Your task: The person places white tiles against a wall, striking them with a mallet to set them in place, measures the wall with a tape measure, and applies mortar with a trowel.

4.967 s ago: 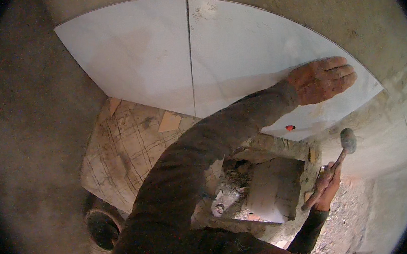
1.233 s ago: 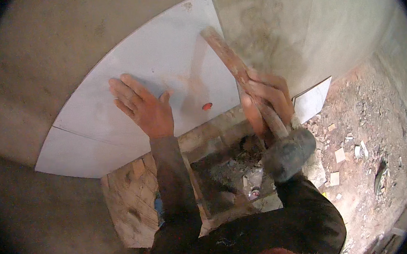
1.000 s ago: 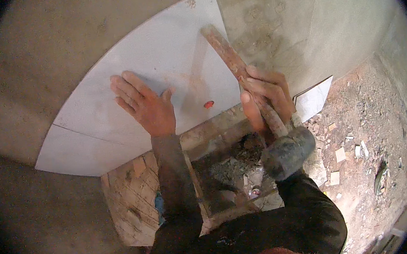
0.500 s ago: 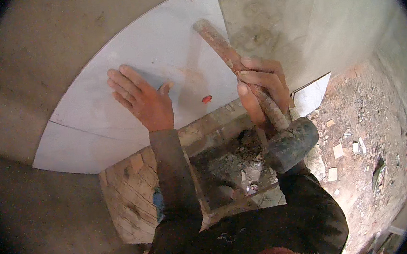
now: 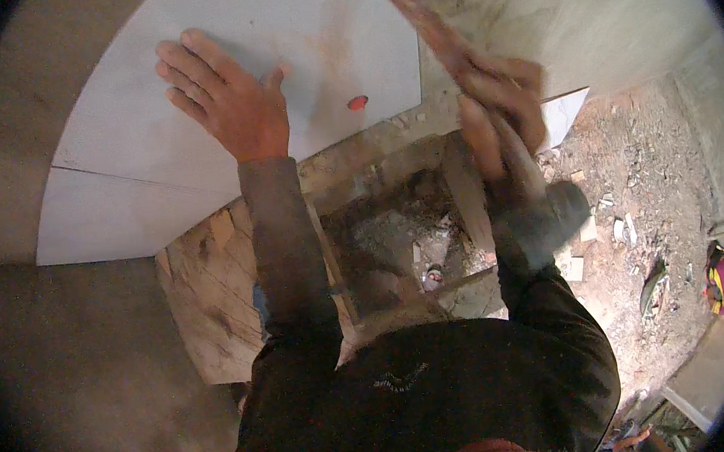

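My left hand [image 5: 235,104] lies flat against a large white tile [image 5: 313,58], its fingers stretched and a little spread. Below and to the right of that hand, the tile has a small round red spot [image 5: 357,103]. Closed round the wooden handle of a mallet [image 5: 431,26] is my right hand [image 5: 506,106], somewhat blurred. The mallet's dark, blunt head [image 5: 569,210] hangs beside my right forearm, apart from the tile, and the handle's other end points up over the tile's right edge. A seam separates the tile from another white tile [image 5: 111,215] at the lower left.
Under the tiles is a recess [image 5: 381,246] with rubble and a rough frame. A worn wooden board [image 5: 213,299] stands left of it. At right, debris and tile scraps litter the floor [image 5: 617,281]; a white tile piece [image 5: 566,113] leans near the bare wall [image 5: 619,14].
The mallet has swung up and to the right in my right hand, its head moving off toward my forearm. My left hand stays on the tile; the whole view has shifted.
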The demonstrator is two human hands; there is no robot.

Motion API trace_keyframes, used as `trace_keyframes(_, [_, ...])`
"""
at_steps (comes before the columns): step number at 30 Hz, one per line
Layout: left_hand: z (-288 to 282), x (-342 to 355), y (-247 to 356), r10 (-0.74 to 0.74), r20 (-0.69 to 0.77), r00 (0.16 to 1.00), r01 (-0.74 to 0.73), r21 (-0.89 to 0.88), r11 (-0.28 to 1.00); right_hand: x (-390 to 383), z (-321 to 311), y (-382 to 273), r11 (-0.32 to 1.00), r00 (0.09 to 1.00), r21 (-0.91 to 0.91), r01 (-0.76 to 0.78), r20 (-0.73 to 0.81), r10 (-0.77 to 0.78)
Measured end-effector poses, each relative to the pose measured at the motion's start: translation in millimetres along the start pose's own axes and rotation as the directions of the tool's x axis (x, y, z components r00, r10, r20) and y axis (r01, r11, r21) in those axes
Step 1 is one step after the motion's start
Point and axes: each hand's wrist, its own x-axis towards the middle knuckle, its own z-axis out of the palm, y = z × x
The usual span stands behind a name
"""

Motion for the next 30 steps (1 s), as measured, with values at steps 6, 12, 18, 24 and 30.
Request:
trace_keyframes(6, [3.4, -3.3, -3.4, -0.001, -0.012, 1.000, 0.000, -0.006, 1.000, 6.2, -7.9, 11.8, 0.999, 0.999, 0.029, 0.019, 0.040, -0.020])
trace_keyframes(12, [13.3, -1.1, 1.7, 0.001, -0.030, 1.000, -0.002, -0.027, 1.000, 9.4, 3.3, 19.9, 0.989, 0.970, 0.058, -0.137, 0.211, 0.122])
trace_keyframes(18, [15.8, -19.8, -35.7, -0.093, -0.014, 0.996, 0.091, -0.105, 0.990, -14.9, 23.3, -7.1, 0.996, 0.982, 0.045, -0.081, 0.172, 0.072])
trace_keyframes(24, [34.6, -72.4, -58.1, -0.353, -0.021, 0.935, 0.331, -0.303, 0.894, -17.4, 50.2, -36.0, 0.991, 0.953, 0.130, 0.035, 0.296, -0.072])
trace_keyframes(30, [15.0, -85.3, -73.1, -0.402, 0.056, 0.914, 0.402, -0.263, 0.877, 14.3, 115.7, -79.0, 0.986, 0.912, 0.163, 0.033, 0.400, -0.096])
